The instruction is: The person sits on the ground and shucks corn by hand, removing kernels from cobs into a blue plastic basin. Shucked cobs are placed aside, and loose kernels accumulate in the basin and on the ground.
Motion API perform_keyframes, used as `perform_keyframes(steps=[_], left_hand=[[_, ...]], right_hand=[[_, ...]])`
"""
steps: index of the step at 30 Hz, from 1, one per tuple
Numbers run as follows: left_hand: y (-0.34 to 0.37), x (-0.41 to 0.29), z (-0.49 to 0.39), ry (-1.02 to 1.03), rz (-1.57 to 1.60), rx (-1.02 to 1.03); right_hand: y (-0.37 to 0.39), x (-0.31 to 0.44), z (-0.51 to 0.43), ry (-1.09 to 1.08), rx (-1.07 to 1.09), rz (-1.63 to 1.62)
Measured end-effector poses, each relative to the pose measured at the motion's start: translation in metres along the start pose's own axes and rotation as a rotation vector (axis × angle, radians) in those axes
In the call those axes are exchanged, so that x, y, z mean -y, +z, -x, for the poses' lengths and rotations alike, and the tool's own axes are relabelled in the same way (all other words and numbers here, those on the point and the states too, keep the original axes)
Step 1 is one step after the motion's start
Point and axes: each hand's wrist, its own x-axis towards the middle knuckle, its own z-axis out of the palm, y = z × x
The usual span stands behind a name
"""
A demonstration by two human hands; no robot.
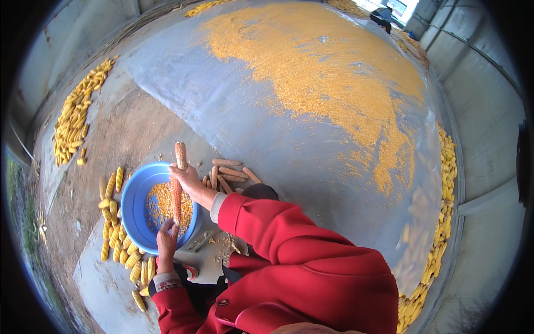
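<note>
My right hand [189, 180] grips a long reddish corn cob [176, 202], largely bare of kernels, above a blue plastic basin [132, 208]. A paler cob end [180, 155] sticks out beyond that hand; my fingers hide whether it is the same cob or a second one. At the lower end of the reddish cob, the fingertips of my left hand [167, 240] pinch it. Loose yellow corn kernels [158, 200] lie in the bottom of the basin.
Unshelled ears of corn [121, 246] lie left of the basin, stripped cobs [231, 171] right of it. Kernels [317, 79] spread over plastic sheeting [267, 142]. More ears line the right wall [446, 183] and form a pile [75, 121] at left. A person [381, 18] crouches far off.
</note>
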Motion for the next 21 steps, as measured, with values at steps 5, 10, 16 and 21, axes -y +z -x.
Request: perform_keyframes(steps=[5, 10, 16, 21], left_hand=[[0.009, -0.016, 0.016, 0.079, -0.171, 0.001], [0.015, -0.013, 0.029, 0.153, -0.259, -0.025], [0.023, -0.001, 0.04, 0.301, -0.445, -0.091], [0.023, -0.004, 0.049, 0.31, -0.433, -0.157]], right_hand=[[-0.025, 0.031, 0.011, 0.053, -0.134, -0.204], [-0.073, 0.092, 0.009, -0.07, -0.247, -0.338], [-0.168, 0.187, 0.047, -0.459, -0.479, -0.126], [-0.268, 0.219, 0.116, -0.561, -0.71, 0.079]])
